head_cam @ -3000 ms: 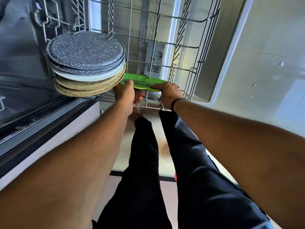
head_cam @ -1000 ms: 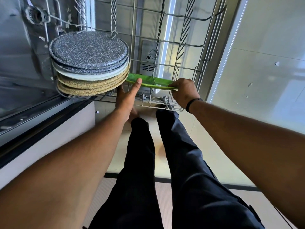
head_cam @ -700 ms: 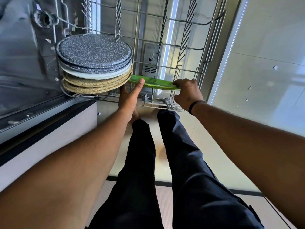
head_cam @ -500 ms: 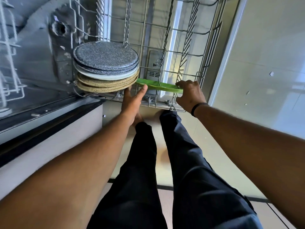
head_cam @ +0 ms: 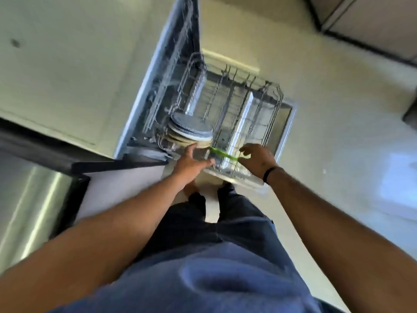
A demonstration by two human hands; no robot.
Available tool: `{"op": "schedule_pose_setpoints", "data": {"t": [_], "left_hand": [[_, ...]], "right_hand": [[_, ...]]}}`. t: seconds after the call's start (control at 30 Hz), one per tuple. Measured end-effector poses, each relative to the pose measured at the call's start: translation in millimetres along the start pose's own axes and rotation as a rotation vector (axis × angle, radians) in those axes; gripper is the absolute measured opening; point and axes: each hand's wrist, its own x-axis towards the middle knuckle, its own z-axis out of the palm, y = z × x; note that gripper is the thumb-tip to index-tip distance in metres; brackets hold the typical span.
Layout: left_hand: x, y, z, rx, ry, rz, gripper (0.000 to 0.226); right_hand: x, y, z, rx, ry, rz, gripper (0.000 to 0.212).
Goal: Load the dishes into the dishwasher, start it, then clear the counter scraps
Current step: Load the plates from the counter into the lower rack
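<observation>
The frame is motion-blurred. The dishwasher's lower wire rack (head_cam: 269,102) is pulled out over the open door (head_cam: 290,125). Several plates (head_cam: 191,129), grey speckled, white and tan, stand on edge at the rack's left. A green plate (head_cam: 222,154) sits in the rack's near row beside them. My left hand (head_cam: 191,162) is at the green plate's left end by the tan plates, fingers straight. My right hand (head_cam: 257,159), with a black wristband, hovers at the plate's right end, fingers loosely curled; I see no grip on it.
The dishwasher tub (head_cam: 171,71) opens to the left of the rack. A dark counter edge (head_cam: 45,152) and a steel appliance front (head_cam: 29,199) lie at the left. Pale floor tiles (head_cam: 352,132) spread to the right. My legs stand just before the door.
My head has risen and pulled back, so the whole dishwasher is in view. My right hand has loosened from the green plate's right end. The plate stays in the rack.
</observation>
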Motion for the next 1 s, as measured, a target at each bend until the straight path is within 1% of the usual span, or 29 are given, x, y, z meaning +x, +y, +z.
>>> {"op": "schedule_pose_setpoints", "data": {"t": [0.07, 0.13, 0.2, 0.37, 0.47, 0.57, 0.67, 0.83, 1.0], "left_hand": [[-33, 10, -18, -0.037, 0.037, 0.068, 0.091], [-54, 26, -33, -0.083, 0.090, 0.145, 0.078], [-72, 41, -47, -0.118, 0.174, 0.200, 0.072], [-116, 66, -70, -0.227, 0.337, 0.301, 0.059], [-140, 68, -83, -0.358, 0.432, 0.330, 0.054], [-166, 54, -96, -0.453, 0.575, 0.345, 0.051], [-191, 31, -106, -0.524, 0.725, 0.324, 0.052], [-235, -32, -117, -0.636, 0.972, 0.261, 0.053], [-294, -106, -133, -0.811, 1.263, 0.202, 0.052]], "right_hand": [[-28, -24, -14, 0.043, 0.018, -0.049, 0.030], [-47, -51, -29, 0.102, 0.076, -0.109, 0.026], [-60, -78, -40, 0.115, 0.113, -0.197, 0.025], [-69, -134, -55, -0.026, 0.008, -0.421, 0.025], [-68, -173, -64, -0.035, 0.006, -0.554, 0.022], [-74, -214, -59, -0.044, -0.059, -0.685, 0.020], [-87, -256, -37, -0.057, -0.142, -0.832, 0.018], [-127, -309, 22, -0.115, -0.263, -1.044, 0.017], [-174, -346, 94, -0.253, -0.432, -1.202, 0.016]]}}
